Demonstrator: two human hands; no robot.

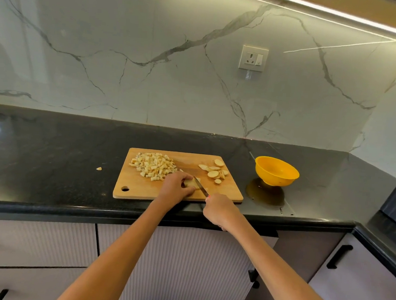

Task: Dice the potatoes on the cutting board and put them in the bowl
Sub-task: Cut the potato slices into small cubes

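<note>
Left hand (176,185) curled over potato piece (191,183) on cutting board (132,182), right hand (219,209) gripping knife (201,188).

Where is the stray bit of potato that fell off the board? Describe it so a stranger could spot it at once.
Start at the wooden cutting board on the black countertop. Look just past the board's left edge: a single pale potato piece lies alone on the dark stone. Unlike the diced potato pile and the potato slices, it is off the board.
</note>
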